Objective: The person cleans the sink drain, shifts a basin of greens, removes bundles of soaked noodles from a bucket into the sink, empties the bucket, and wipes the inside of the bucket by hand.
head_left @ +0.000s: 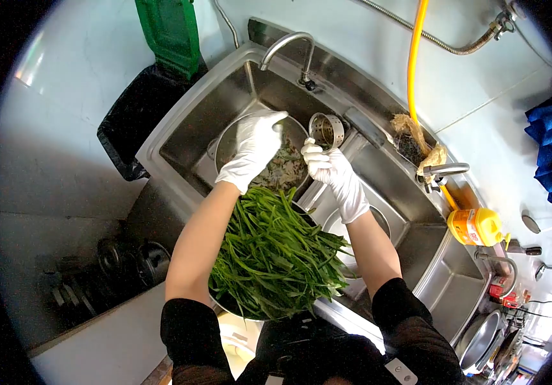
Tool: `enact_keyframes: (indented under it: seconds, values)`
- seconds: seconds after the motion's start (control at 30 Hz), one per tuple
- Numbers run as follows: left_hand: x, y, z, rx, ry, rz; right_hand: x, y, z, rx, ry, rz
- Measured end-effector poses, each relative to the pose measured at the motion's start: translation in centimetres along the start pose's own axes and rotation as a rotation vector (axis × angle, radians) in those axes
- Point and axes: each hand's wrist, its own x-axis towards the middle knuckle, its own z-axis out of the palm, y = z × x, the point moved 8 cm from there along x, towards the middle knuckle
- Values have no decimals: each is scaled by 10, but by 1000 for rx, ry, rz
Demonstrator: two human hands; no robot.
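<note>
White gloves cover both hands. My right hand [327,168] has its fingers closed on a small round metal strainer [326,131] with holes in its wall, held tilted near the divider between two sink basins. Over a metal pot [226,138] in the left basin is my left hand [258,144], blurred at the fingers, so its grip is unclear. Wet scraps [287,168] of pale and green matter lie in the pot. Closer to my body, a large heap of long green leafy vegetables [276,253] fills a round container under my forearms.
A curved faucet [288,40] rises behind the left basin. An open black-lined bin [136,115] with a green lid [172,35] stands at the left. On the right are a yellow bottle [476,226], a yellow hose [415,61] and metal bowls [479,340].
</note>
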Motion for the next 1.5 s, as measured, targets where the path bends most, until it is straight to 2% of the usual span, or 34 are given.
enact_keyframes:
  seconds: [0.03, 0.07, 0.13, 0.2, 0.23, 0.33, 0.37, 0.4, 0.47, 0.53, 0.57, 0.6, 0.67, 0.73, 0.8, 0.9, 1.0, 1.03, 1.07, 1.13, 1.17, 1.27, 1.3, 1.33, 1.4, 1.5]
  values:
    - [1, 0, 5, -138, 40, -77, 2, 1, -1, -37, 17, 7]
    - [1, -12, 25, -339, -85, -208, 3, 4, -3, -73, 34, 16]
    - [9, 17, 7, -329, -111, -120, 6, 7, -7, -127, 66, 47]
    - [14, 18, 6, -228, -113, -8, 12, 7, -14, -164, 97, 95]
    - [16, 18, 7, -176, -113, 47, 16, 10, -12, -190, -17, 185]
    - [14, -3, -11, -244, 152, -26, 17, -34, -23, -973, 406, -224]
    - [13, -13, -14, -182, 188, -79, 4, -57, -34, -1546, 801, -366]
    - [11, -22, -17, -161, 196, -169, 2, -68, -28, -1875, 814, -567]
    - [8, -26, -22, -144, 255, -149, -7, -66, -14, -2523, 798, -992]
    - [3, -21, -24, -73, 283, -97, -12, -71, -12, -1932, 740, -973]
    - [4, -18, -28, -35, 301, -65, -26, -50, 17, -2002, 684, -1275]
    - [4, -15, -28, 13, 286, -64, -34, -21, 51, -2159, 526, -1511]
    - [2, -9, -26, 103, 252, -64, -29, 22, 87, -2454, 255, -1720]
    - [3, -2, -21, 185, 211, -42, -11, 30, 91, -2909, 636, -1442]
    - [2, 6, -17, 246, 148, -34, 3, 18, 81, -3113, 728, -1432]
    - [2, 7, -17, 329, 156, 24, 1, 22, 81, -2910, 394, -1634]
    - [-1, 0, -16, 388, 164, 40, -10, 35, 84, -2709, 240, -1673]
    - [0, -5, -13, 436, 137, 7, -8, 29, 76, -2728, 322, -1528]
    - [0, -9, -10, 483, 110, -26, -1, 25, 66, -2875, 346, -1413]
    - [-4, -14, -17, 300, 215, -56, 9, 11, 37, -3146, 417, -1153]
    - [-4, -17, -21, 209, 267, -67, 7, 1, 25, -3060, 477, -1114]
    - [-3, -19, -25, 109, 267, -144, -18, -23, 23, -2330, 578, -1365]
    - [-2, -16, -26, 109, 233, -164, -17, -40, 14, -2007, 588, -1267]
    - [-3, -14, -25, 87, 243, -146, -15, -44, 19, -1809, 530, -1218]
    - [-3, -8, -25, 41, 270, -104, -7, -43, 27, -1423, 479, -972]
    - [-2, 0, -17, -32, 269, -13, -13, -40, 54, -1641, 574, -1090]
